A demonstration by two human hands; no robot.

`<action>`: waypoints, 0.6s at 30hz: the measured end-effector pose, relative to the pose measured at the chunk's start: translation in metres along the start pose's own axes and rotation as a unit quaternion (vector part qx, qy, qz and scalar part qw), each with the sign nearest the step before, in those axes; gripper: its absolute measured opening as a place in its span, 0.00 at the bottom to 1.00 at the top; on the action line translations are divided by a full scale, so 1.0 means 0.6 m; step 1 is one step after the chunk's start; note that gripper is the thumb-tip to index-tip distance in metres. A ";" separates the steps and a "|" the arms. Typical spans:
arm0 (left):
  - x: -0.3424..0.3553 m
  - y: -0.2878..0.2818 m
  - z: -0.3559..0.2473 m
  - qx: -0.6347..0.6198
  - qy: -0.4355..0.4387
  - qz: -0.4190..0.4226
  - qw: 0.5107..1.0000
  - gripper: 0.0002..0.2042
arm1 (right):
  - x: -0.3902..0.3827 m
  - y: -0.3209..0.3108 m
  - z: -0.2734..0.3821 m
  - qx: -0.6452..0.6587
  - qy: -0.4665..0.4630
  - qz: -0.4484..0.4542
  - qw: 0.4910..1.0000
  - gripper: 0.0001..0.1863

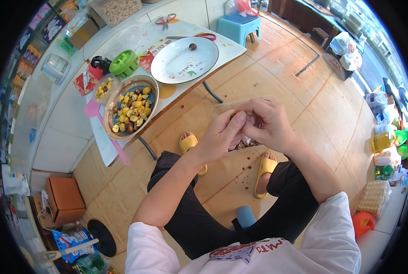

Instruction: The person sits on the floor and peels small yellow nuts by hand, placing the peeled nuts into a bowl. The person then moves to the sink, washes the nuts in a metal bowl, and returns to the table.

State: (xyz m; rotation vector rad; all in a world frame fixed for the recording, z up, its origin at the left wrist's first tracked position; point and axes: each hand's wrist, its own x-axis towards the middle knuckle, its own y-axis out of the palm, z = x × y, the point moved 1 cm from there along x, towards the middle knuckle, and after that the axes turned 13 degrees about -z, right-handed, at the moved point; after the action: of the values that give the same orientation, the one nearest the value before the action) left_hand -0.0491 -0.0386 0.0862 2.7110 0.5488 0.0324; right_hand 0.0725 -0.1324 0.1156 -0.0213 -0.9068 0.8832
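My left hand (223, 132) and my right hand (269, 122) meet above a clear plastic bin (222, 108). Both are closed, thumbs and fingertips pressed together. A bit of dark brown shows between the fingers, too hidden to name. Brown shell scraps lie in the bin, partly covered by my hands. To the left on a low table (233, 47), a brown-rimmed bowl (155, 96) holds peeled yellow chestnuts (131, 109) and some with brown skin. One brown chestnut (193, 46) sits on a white oval plate (178, 59).
A pink spoon (114, 141) sticks out past the table's near edge. Red-handled scissors (166, 20), a green slicer-like tool (123, 64) and a small bowl of yellow pieces (105, 89) share the table. Shell crumbs dot the tiles by my yellow slippers (264, 176). A blue stool (239, 25) stands beyond.
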 end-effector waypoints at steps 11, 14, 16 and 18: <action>-0.019 0.021 -0.012 -0.025 -0.030 0.043 0.998 0.11 | 0.001 -0.018 -0.003 0.074 0.123 0.019 0.990 0.07; -0.014 0.021 -0.011 -0.079 -0.062 0.057 0.993 0.09 | 0.005 -0.028 -0.010 0.148 0.176 0.016 0.973 0.07; -0.010 0.017 -0.015 -0.103 -0.095 0.051 0.989 0.10 | 0.002 -0.023 -0.010 0.162 0.224 -0.002 0.961 0.07; -0.008 0.001 -0.004 -0.066 -0.055 0.040 0.995 0.09 | 0.000 -0.013 -0.011 0.169 0.261 -0.014 0.950 0.06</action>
State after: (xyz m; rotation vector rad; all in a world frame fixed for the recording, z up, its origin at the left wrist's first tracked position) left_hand -0.0536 -0.0399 0.0887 2.5859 0.3902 -0.0575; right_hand 0.0822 -0.1354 0.1143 0.0531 -0.2556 0.9363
